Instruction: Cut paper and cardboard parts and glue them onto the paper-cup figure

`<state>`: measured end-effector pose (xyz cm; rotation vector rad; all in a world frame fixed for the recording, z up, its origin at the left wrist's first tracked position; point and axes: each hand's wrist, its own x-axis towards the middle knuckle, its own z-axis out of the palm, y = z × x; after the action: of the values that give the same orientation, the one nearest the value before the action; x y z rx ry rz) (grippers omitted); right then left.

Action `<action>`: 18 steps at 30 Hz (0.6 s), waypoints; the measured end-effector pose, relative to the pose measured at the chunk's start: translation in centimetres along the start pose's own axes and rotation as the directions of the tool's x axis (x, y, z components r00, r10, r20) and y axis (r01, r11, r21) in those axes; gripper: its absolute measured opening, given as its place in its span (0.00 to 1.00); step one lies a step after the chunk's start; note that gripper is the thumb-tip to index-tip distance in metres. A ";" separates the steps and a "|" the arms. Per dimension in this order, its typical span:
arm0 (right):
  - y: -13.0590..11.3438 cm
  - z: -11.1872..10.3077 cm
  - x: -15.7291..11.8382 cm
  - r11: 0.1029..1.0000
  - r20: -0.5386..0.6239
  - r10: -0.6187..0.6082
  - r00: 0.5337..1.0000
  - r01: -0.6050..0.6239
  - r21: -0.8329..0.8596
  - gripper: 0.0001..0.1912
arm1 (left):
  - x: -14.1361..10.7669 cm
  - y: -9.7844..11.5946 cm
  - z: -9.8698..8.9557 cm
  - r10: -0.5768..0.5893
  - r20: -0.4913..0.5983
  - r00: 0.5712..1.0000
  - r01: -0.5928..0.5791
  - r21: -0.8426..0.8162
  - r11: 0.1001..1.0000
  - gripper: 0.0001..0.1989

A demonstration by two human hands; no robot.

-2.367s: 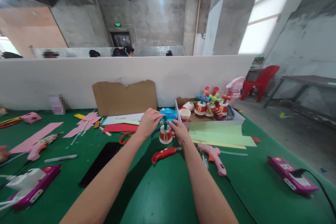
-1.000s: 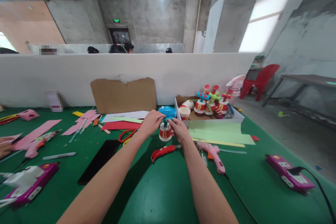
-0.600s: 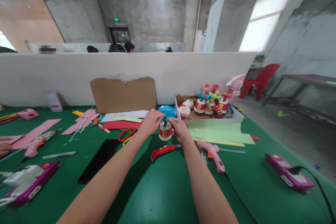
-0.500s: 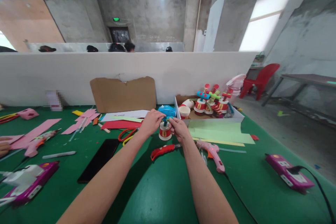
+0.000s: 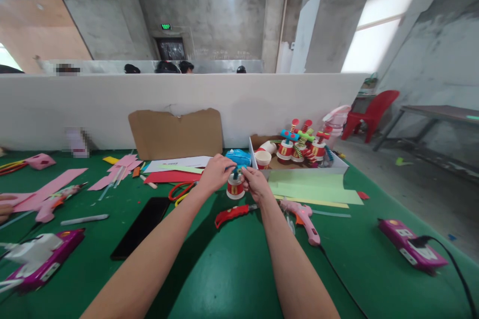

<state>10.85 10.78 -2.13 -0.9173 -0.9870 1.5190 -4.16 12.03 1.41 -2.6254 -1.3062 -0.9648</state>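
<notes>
Upside down on the green table [image 5: 232,269] stands a small red-and-white paper cup toy [image 5: 235,190] with a blue paper part on top. My left hand [image 5: 217,174] pinches that blue part from the left, fingertips closed. On the opposite side, my right hand [image 5: 256,183] has thumb and fingers closed on it too; the exact contact is partly hidden. Near me lies a red utility knife [image 5: 231,216], its tip beside my right wrist. A pink glue gun [image 5: 302,214] rests to the right. Orange-handled scissors [image 5: 179,191] are left of the cup, partly behind my left forearm.
A white box [image 5: 303,171] at back right holds several similar cup toys. Green paper sheets [image 5: 307,187] lie before it. A black phone [image 5: 140,227] is at left. Purple power strips [image 5: 411,246] sit on both sides. Another person's hand [image 5: 5,208] shows at the left edge.
Both my hands stay at the top of the cup toy, with barely any shift. The co-worker's hand at the left edge has moved slightly.
</notes>
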 end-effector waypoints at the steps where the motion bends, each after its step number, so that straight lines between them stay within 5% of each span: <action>1: 0.0 0.0 0.0 1.000 0.002 0.004 1.000 -0.004 -0.001 0.18 | 0.0 -0.1 0.0 0.005 0.002 1.000 -0.005 0.003 1.000 0.10; 18: -0.3 -0.1 -0.2 1.000 0.012 0.014 1.000 -0.014 0.013 0.17 | 0.1 0.2 0.2 -0.026 0.003 1.000 0.026 0.083 0.996 0.10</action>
<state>11.10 10.62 -1.85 -0.9082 -0.9800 1.5428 -3.87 12.01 1.35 -2.5557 -1.3540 -0.8889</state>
